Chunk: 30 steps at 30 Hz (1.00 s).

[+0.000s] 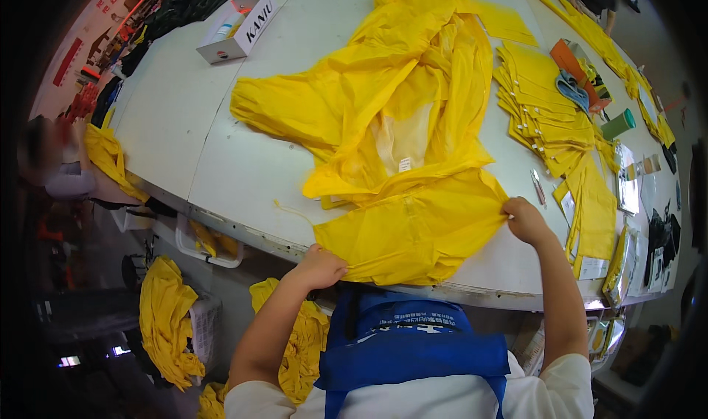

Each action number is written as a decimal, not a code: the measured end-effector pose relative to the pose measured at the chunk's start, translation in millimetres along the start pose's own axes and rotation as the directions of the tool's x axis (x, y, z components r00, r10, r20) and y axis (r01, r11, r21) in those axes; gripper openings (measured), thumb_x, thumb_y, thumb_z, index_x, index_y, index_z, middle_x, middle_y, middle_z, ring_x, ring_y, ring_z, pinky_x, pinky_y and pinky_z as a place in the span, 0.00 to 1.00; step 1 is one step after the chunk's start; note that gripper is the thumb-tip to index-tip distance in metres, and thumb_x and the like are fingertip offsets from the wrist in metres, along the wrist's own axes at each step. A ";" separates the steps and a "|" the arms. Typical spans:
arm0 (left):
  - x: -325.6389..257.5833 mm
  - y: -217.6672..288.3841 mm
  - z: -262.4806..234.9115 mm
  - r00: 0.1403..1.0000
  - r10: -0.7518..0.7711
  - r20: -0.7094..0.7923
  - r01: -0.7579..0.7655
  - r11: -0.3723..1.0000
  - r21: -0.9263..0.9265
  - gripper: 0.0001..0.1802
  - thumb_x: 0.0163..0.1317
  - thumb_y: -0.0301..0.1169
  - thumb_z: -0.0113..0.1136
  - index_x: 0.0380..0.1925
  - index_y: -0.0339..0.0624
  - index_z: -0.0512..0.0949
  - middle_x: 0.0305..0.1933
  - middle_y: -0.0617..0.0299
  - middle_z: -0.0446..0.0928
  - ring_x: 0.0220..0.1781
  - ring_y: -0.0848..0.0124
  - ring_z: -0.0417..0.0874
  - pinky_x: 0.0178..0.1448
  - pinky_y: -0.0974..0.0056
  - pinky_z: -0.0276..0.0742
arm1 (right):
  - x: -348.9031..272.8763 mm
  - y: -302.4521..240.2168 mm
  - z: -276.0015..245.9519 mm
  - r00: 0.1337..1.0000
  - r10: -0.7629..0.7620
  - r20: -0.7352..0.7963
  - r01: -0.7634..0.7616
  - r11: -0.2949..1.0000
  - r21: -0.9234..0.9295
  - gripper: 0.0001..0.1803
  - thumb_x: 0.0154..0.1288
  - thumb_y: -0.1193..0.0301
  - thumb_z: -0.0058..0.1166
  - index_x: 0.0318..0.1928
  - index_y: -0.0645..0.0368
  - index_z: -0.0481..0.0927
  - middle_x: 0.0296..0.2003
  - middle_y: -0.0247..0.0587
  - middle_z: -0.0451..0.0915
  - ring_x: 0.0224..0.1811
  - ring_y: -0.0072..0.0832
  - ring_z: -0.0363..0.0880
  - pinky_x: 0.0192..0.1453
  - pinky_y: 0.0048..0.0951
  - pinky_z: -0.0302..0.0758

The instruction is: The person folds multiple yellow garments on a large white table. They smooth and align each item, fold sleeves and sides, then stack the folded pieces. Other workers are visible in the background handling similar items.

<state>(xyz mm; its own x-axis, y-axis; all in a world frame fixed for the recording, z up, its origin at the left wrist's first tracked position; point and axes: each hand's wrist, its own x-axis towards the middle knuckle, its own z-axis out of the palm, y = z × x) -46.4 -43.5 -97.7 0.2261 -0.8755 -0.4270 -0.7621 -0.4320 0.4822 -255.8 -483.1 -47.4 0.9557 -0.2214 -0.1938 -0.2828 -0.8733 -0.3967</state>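
Observation:
A thin yellow jacket (413,213) lies spread on the white table (228,131), its near part drawn out flat toward me. Its collar or opening shows a pale lining with a small white label (404,165). One sleeve (280,113) stretches out to the left; the far part is bunched in folds. My left hand (323,267) is closed on the near left edge of the cloth. At the right edge, my right hand (526,220) pinches the cloth between thumb and fingers. A loose yellow cord (295,213) trails on the table beside the left edge.
Right of the jacket lie small scissors or snips (538,188), stacked yellow pieces (542,109), an orange box (575,69) and a green cylinder (618,124). A white box (240,28) stands far left. Yellow garments (166,319) hang over a basket below. Another person (63,154) is at the left.

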 end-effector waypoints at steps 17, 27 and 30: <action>29.5 9.3 11.3 0.921 -0.250 -0.299 0.080 0.872 -0.483 0.12 0.61 0.33 0.50 0.25 0.34 0.69 0.27 0.45 0.73 0.32 0.47 0.74 0.36 0.54 0.69 | -23.2 -129.4 128.9 0.993 0.115 -0.023 -0.116 0.990 -0.077 0.06 0.52 0.71 0.57 0.31 0.56 0.76 0.30 0.43 0.78 0.33 0.41 0.80 0.35 0.38 0.77; 9.7 -24.2 27.1 0.895 -0.087 -0.438 0.003 0.982 -0.191 0.07 0.48 0.29 0.53 0.21 0.38 0.79 0.26 0.56 0.75 0.38 0.56 0.74 0.42 0.55 0.70 | -102.1 -114.7 100.9 0.994 -0.074 -0.077 0.072 0.997 -0.024 0.06 0.47 0.74 0.58 0.29 0.51 0.79 0.31 0.38 0.75 0.40 0.40 0.76 0.45 0.40 0.73; 9.8 2.1 33.4 0.877 -0.161 -0.453 0.199 0.979 0.037 0.06 0.47 0.30 0.55 0.20 0.40 0.79 0.28 0.56 0.75 0.38 0.54 0.73 0.42 0.55 0.70 | -106.4 -103.4 116.9 0.986 -0.072 0.153 0.034 0.971 0.236 0.06 0.48 0.71 0.61 0.30 0.52 0.80 0.32 0.38 0.76 0.40 0.41 0.76 0.45 0.39 0.73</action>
<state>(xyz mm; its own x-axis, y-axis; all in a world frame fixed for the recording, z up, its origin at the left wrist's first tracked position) -66.0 -45.8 -126.4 0.5958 -0.7962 -0.1050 -0.7238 -0.5890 0.3594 -337.8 -318.5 -90.7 0.9499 -0.0888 -0.2998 -0.2609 -0.7533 -0.6037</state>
